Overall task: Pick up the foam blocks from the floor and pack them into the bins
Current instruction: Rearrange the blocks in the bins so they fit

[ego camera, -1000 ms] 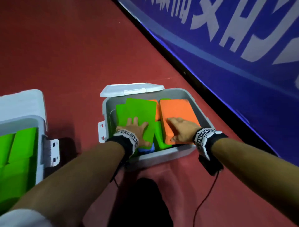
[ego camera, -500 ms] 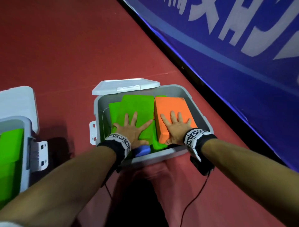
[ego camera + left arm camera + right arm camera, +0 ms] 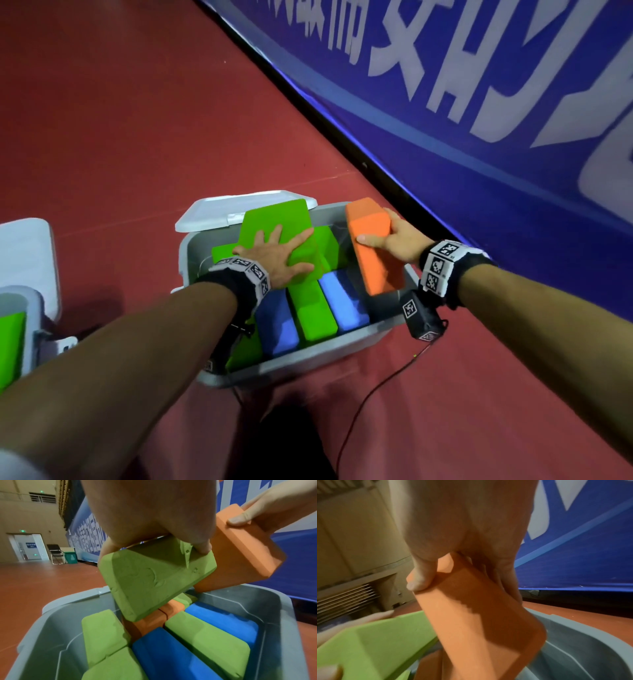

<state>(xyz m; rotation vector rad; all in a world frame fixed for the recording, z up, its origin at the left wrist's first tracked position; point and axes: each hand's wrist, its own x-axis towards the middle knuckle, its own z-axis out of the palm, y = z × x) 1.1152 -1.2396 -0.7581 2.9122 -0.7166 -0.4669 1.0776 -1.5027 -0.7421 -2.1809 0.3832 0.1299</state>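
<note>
A grey bin (image 3: 308, 359) sits on the red floor with its lid hinged back. My left hand (image 3: 284, 253) grips a flat green foam block (image 3: 274, 219) and holds it tilted above the bin; the left wrist view shows thumb and fingers pinching that green block (image 3: 154, 577). My right hand (image 3: 390, 236) grips an orange foam block (image 3: 373, 253), held tilted over the bin's right side. In the right wrist view the thumb and fingers clamp the orange block (image 3: 479, 622). Blue blocks (image 3: 277, 325) and green blocks (image 3: 313, 315) lie packed inside the bin.
A second grey bin (image 3: 30, 308) holding green blocks (image 3: 10, 346) stands at the left edge. A blue banner wall (image 3: 479, 137) runs close along the right of the bin. A thin red cable (image 3: 376, 387) trails on the floor by my right wrist.
Both hands lay flat on the top blocks in the bin. Now each grips its block and has lifted and tilted it, uncovering blue and green blocks beneath.
</note>
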